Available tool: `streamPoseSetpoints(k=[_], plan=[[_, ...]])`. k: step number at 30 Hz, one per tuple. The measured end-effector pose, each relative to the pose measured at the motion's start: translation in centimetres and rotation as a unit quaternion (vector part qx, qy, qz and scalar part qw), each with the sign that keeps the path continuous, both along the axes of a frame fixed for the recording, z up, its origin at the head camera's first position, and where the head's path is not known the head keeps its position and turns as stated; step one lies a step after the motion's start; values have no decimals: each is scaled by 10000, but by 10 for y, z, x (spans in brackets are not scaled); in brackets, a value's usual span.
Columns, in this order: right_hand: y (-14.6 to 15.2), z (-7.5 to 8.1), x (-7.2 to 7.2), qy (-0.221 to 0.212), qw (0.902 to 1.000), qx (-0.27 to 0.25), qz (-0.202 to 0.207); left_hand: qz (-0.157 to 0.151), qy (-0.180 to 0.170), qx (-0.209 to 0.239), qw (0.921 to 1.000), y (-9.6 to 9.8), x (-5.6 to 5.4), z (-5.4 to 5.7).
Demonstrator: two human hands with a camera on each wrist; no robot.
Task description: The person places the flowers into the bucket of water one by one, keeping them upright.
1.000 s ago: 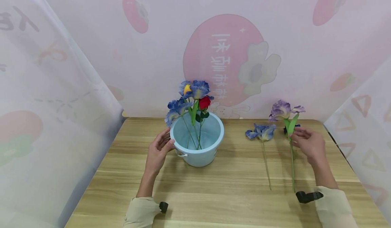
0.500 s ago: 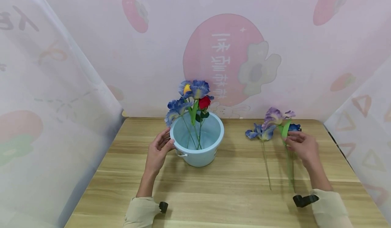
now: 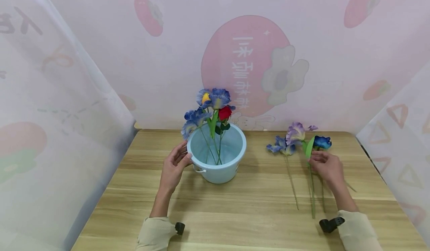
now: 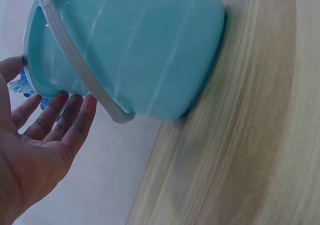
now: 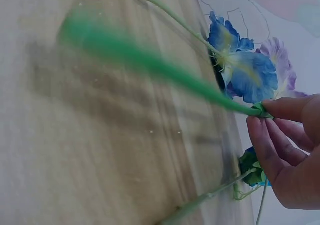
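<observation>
A light blue bucket (image 3: pixel 220 174) stands upright on the table, with blue flowers (image 3: pixel 220 98), a red rose (image 3: pixel 224 113) and a yellow bud (image 3: pixel 205 98) in it. My left hand (image 3: pixel 172 170) touches its left side near the rim; in the left wrist view the fingers (image 4: pixel 47 117) lie fairly straight against it. At the right, my right hand (image 3: pixel 328 167) pinches a purple artificial flower (image 3: pixel 295 133) by its stem below the bloom. That green stem (image 5: pixel 150 67) slants over the tabletop, blurred. Beside it lie a blue and yellow flower (image 3: pixel 283 145) and a deep blue flower (image 3: pixel 323 142).
The wooden table (image 3: pixel 248 213) reaches back to a printed cloth backdrop (image 3: pixel 168 68), with cloth on both sides. The bucket's white handle (image 4: pixel 80 67) hangs down its outside. Loose stems lie beneath and beside my right hand.
My right hand has moved left and slightly lower with the purple flower, whose bloom now overlaps the blue and yellow one. More of the deep blue flower shows. My left hand and the bucket stay put.
</observation>
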State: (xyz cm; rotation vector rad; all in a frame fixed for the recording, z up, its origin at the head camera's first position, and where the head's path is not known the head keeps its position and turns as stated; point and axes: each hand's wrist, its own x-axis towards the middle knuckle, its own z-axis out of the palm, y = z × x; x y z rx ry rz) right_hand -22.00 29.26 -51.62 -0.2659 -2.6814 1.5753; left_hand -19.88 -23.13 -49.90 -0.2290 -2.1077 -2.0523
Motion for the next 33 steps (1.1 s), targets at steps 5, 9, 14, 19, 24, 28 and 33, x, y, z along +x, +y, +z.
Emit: streamPoseSetpoints(k=[5,9,14,19,24,28,33], plan=[[0,-5,-1,-181,9997,131,78,8,-7,-11,10000,0,0,0],[0,-6,0,-382,9988,242,195,9,7,-23,10000,-1,0,0],[2,-6,2,-527,9970,304,469,-1,-1,11,10000,-1,1,0],[1,-7,2,-502,9967,364,531,-7,-26,50,10000,-2,1,0],[2,-2,1,-339,9964,576,525,40,-44,45,10000,-2,1,-1],[12,4,-1,94,9934,1090,347,16,-5,40,10000,-2,0,-1],[30,6,-3,567,9851,1625,17,-45,14,59,10000,-1,0,-1]])
